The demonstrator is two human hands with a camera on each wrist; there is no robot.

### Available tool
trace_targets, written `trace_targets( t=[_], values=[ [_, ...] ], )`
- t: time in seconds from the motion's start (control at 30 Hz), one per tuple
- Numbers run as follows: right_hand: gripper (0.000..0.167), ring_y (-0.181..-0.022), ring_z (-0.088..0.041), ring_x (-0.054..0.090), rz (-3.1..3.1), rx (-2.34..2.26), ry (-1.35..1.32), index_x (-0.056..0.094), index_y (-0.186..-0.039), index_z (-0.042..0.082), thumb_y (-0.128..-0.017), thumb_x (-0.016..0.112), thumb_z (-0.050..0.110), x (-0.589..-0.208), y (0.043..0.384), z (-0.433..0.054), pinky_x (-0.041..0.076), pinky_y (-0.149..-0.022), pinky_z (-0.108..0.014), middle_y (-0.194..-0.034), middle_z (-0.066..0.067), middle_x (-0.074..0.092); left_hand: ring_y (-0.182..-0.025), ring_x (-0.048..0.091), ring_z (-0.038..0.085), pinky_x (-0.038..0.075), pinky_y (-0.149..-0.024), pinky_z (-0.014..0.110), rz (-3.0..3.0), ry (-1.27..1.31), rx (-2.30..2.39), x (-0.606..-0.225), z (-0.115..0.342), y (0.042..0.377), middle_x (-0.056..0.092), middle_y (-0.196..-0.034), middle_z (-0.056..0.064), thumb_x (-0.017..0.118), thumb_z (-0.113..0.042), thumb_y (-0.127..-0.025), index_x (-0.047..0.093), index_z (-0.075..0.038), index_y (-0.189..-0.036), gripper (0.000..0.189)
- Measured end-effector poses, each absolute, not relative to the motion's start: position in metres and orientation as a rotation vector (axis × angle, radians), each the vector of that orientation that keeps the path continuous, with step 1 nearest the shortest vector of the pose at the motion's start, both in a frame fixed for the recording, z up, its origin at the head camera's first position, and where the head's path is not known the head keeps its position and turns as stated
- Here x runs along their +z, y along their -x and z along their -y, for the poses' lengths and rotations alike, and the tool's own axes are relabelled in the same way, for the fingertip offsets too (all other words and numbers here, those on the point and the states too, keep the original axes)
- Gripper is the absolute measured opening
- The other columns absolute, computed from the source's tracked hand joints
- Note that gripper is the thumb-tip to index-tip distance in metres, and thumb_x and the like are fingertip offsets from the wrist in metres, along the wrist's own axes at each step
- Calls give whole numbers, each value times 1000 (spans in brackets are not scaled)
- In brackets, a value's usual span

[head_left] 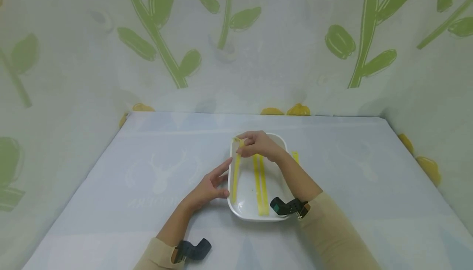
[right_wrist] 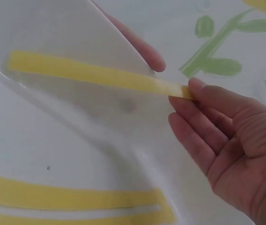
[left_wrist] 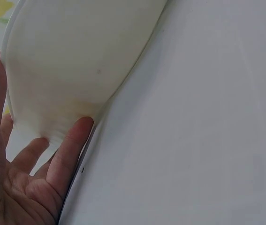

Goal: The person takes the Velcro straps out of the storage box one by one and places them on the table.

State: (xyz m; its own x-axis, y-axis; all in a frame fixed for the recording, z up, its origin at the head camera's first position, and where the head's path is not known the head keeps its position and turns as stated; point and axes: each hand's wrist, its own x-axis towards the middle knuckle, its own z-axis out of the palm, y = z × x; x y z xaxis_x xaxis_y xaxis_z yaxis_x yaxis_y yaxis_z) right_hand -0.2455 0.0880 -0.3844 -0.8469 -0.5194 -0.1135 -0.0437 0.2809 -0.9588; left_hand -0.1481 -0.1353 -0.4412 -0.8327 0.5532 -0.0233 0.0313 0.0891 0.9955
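A white rectangular tub [head_left: 275,179], its rounded rim uppermost, stands on the table. Against its left inner wall runs a flat, tape-like yellow strip [right_wrist: 86,75]. My right hand [right_wrist: 245,145] pinches that strip's far end between thumb and fingers, over the tub's far left corner. My left hand [head_left: 208,188] touches the tub's outer left wall with spread, fairly straight fingers. In the left wrist view, the pale outer wall [left_wrist: 76,61] lies beside the left hand's fingers [left_wrist: 69,154]. On the tub's floor lies a slit yellow strip [head_left: 262,196], joined at its near end.
Another yellow piece [head_left: 295,156] shows at the tub's right side, partly behind my right forearm. A pale patterned cloth [head_left: 162,204] covers the table, and a flower-printed curtain [head_left: 273,56] stands behind it and at both sides.
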Motion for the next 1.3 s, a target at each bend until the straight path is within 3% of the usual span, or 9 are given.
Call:
trace_targets(
  t=[0.23,0.37,0.57,0.7,0.8,1.0,1.3],
  values=[
    [57,-89,-22,69,-2059,-1724,533,51,-136,9,-83,72,14,-380,246,-89,55,-82,-39,-95,-9,72,-139,28,38,40,-103,46,-1969,-559,1801,-442,137,149,16,-158,-1,79,-51,-67,23,-31,-150,102],
    [59,-97,-22,68,-2028,-1752,568,48,-139,12,-84,70,13,-378,246,-90,55,-82,-39,-109,-12,70,-139,28,36,41,-102,45,-1993,-555,1781,-441,137,149,15,-158,-3,79,-47,-70,23,-32,-150,99],
    [55,-111,-29,62,-1966,-1808,596,50,-136,4,-84,69,7,-375,244,-90,56,-81,-39,-130,-16,58,-139,28,39,40,-103,46,-1971,-586,1801,-439,137,148,16,-159,0,79,-49,-69,22,-27,-151,103],
    [63,-119,-33,55,-1972,-1835,624,46,-140,12,-83,70,5,-374,245,-89,55,-83,-38,-144,-9,46,-139,28,40,39,-104,46,-1962,-590,1806,-438,137,148,16,-159,2,79,-52,-66,22,-27,-151,105],
    [70,-111,-31,61,-1958,-1884,642,41,-144,16,-82,70,1,-374,246,-90,55,-83,-37,-148,-5,41,-138,29,39,40,-103,46,-1973,-587,1802,-438,138,148,17,-158,0,79,-51,-67,23,-29,-151,103],
    [78,-74,-13,67,-1892,-1950,673,31,-149,15,-82,65,-8,-373,248,-91,55,-81,-31,-153,-3,32,-138,29,40,40,-103,46,-1977,-602,1803,-439,138,150,17,-158,1,78,-54,-65,23,-27,-151,106],
    [87,-67,-9,62,-1779,-1989,710,21,-152,16,-81,61,-15,-372,245,-94,55,-78,-28,-158,-1,17,-139,28,38,38,-104,45,-1955,-586,1810,-441,135,150,17,-158,1,79,-53,-64,23,-28,-151,107]
  ],
)
